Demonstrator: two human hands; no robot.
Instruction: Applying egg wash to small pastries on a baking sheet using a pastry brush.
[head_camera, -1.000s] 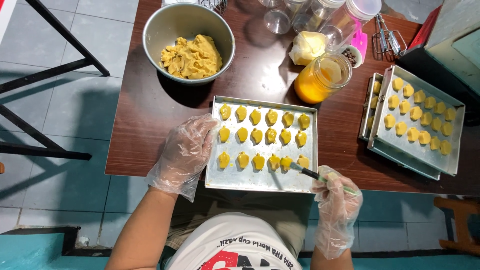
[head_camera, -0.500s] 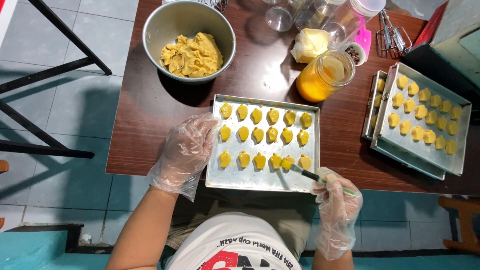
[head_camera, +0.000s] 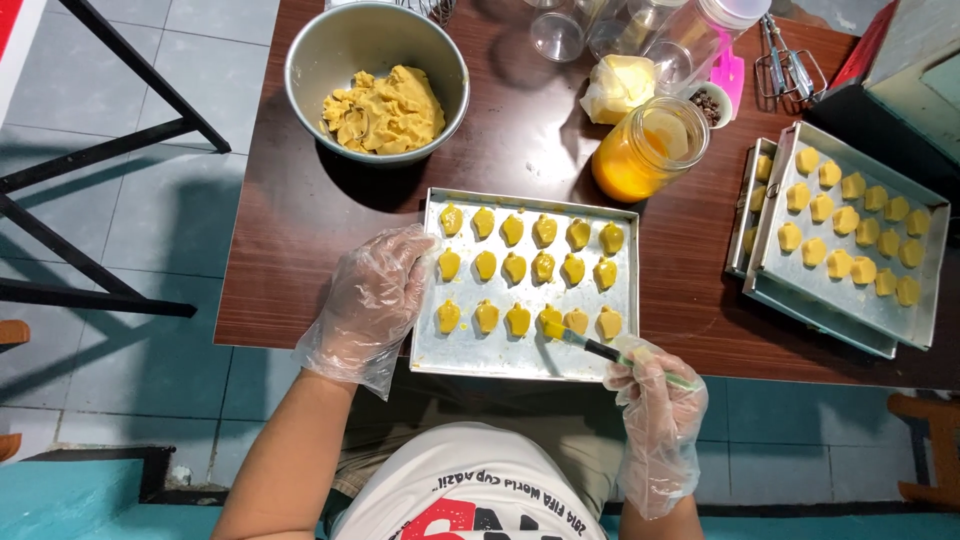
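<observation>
Just beyond the right hand's fingers, which are pinching a thin brush, its tip is glazing a front-row cookie, best dabbed lightly while the left hand, fingers spread, is steadying the tray.

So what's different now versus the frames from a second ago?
Very little. The right hand holds the brush as before, its tip shifted slightly left along the bottom row of cookies. The left hand stays on the edge of the tray. The bowl, jar and side trays are unchanged.
</observation>
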